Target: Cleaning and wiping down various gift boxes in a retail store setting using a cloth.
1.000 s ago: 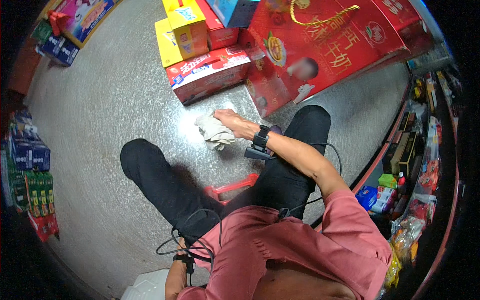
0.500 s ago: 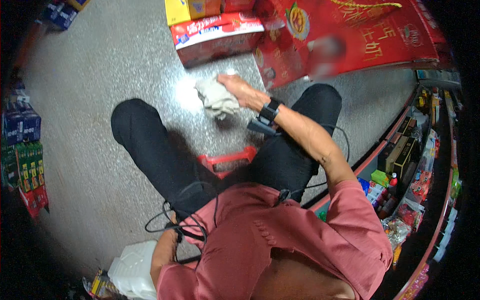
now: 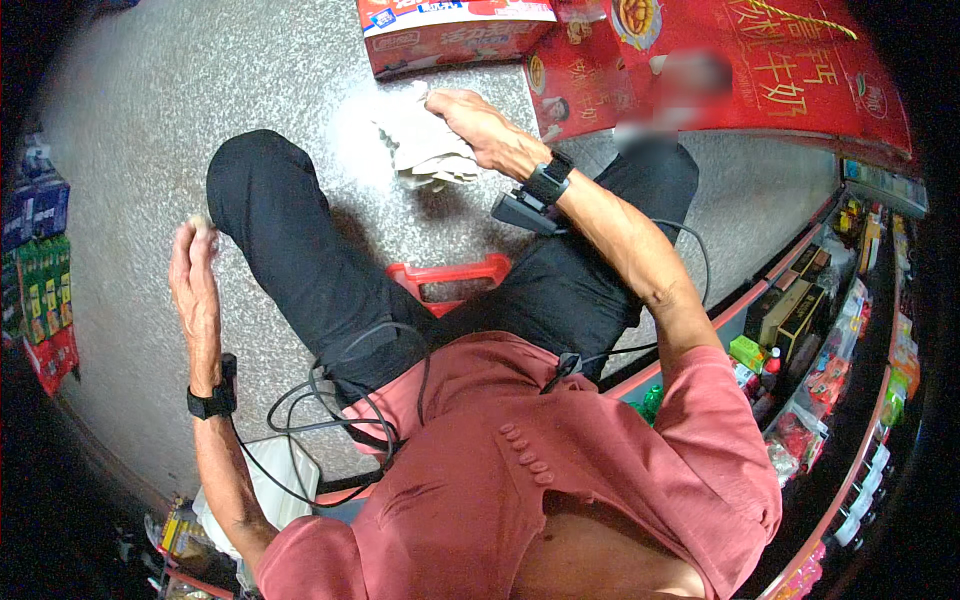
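My right hand [image 3: 480, 125] is closed on a folded off-white cloth [image 3: 425, 145], holding it over the floor between and beyond my knees. Several loose layers show along the cloth's near edge, and its far part is washed out by glare. Out to the left, beside my left knee, my left hand [image 3: 197, 275] points away from me with its fingers close together. At its fingertips is a small pale bit that is too blurred to name. Both wrists wear black straps, with a dark device by the right one.
A red plastic stool [image 3: 450, 272] shows between my thighs. Ahead are a red-and-white carton [image 3: 460, 45] and a large red printed bag [image 3: 720, 95]. Stocked shelves [image 3: 790, 320] run along the right, boxed goods [image 3: 45, 290] stand left, and a white container [image 3: 290, 470] is behind my left arm. Black cables loop over my lap.
My left hand has come up from beside my waist and reached forward to my left knee. The right hand and cloth have shifted slightly farther away. The view has tilted a little.
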The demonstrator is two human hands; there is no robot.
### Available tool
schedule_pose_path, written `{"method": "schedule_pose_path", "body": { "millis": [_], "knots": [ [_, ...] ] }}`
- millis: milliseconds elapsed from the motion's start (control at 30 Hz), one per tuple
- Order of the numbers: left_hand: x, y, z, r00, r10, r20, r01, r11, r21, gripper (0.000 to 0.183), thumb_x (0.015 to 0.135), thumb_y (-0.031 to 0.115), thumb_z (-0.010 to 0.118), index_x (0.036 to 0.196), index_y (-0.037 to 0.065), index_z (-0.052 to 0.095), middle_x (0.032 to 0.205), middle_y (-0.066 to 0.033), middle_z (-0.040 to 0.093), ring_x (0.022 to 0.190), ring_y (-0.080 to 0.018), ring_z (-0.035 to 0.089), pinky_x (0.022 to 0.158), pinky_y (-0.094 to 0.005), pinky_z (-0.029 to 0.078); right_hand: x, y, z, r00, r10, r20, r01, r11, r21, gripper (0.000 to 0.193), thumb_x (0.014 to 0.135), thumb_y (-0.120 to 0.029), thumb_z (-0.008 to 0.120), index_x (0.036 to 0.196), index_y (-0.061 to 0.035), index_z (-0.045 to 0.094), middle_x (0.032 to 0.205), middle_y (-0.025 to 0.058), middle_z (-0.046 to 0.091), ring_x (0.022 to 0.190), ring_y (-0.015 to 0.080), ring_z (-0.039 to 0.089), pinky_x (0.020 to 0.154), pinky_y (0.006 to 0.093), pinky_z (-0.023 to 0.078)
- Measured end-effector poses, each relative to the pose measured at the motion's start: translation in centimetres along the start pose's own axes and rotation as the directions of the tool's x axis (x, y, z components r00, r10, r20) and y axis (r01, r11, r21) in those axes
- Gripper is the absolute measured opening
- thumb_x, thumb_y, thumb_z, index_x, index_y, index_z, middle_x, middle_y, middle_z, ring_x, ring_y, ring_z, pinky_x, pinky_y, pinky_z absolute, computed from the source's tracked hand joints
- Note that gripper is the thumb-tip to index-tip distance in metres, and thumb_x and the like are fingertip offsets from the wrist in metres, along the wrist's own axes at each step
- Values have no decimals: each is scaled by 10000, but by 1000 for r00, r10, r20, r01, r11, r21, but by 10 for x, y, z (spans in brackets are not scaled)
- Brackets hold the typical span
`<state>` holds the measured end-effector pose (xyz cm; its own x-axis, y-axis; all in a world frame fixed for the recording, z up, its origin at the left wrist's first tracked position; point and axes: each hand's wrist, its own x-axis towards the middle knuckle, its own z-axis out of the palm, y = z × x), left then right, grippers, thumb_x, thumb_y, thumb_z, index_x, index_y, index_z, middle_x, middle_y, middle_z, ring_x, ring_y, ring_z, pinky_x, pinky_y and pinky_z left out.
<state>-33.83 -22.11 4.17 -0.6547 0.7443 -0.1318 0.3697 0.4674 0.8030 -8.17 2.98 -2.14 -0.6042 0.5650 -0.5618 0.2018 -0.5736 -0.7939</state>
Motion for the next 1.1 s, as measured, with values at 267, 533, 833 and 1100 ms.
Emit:
{"method": "schedule_pose_path", "body": {
  "millis": [267, 533, 833, 1100],
  "knots": [
    [20, 65, 43, 843, 538, -17, -514, 814, 271, 383, 874, 212, 543, 1185, -2, 482, 1167, -178, 493, 1116, -303, 470, 965, -387, 360, -12, 7, -18, 995, 90, -44, -86, 994, 71, 230, 881, -168, 447, 975, 4, 567, 846, 78, 615, 689, 154, 605, 610, 297, 530],
    [12, -82, 30, 878, -463, 125, 437, 665, -606, 531, 933, 413, 417, 1261, -3, 453, 1256, -103, 507, 1130, -221, 481, 972, -326, 352, -35, 34, -13, 999, 17, 41, -14, 997, -71, 210, 909, -145, 452, 1010, -24, 590, 937, 25, 619, 811, 106, 568, 733, 270, 477],
    [-79, -153, 51, 711, -505, 488, 698, 592, -404, 539, 900, 374, 498, 1235, -47, 463, 1212, -106, 527, 1050, -209, 515, 878, -350, 422, -48, 19, 3, 999, 14, 33, -9, 987, -161, 152, 876, -165, 466, 865, -57, 573, 815, -42, 507, 801, 65, 429, 759, 241, 367],
    [-79, -159, 62, 715, -556, 423, 697, 606, -383, 496, 907, 364, 478, 1195, -39, 495, 1160, -81, 545, 1014, -191, 513, 856, -329, 417, -41, 16, 13, 998, -56, 10, 57, 990, -127, 260, 899, -280, 471, 777, -64, 550, 744, -37, 496, 715, 68, 401, 635, 266, 370]
  ]
}}
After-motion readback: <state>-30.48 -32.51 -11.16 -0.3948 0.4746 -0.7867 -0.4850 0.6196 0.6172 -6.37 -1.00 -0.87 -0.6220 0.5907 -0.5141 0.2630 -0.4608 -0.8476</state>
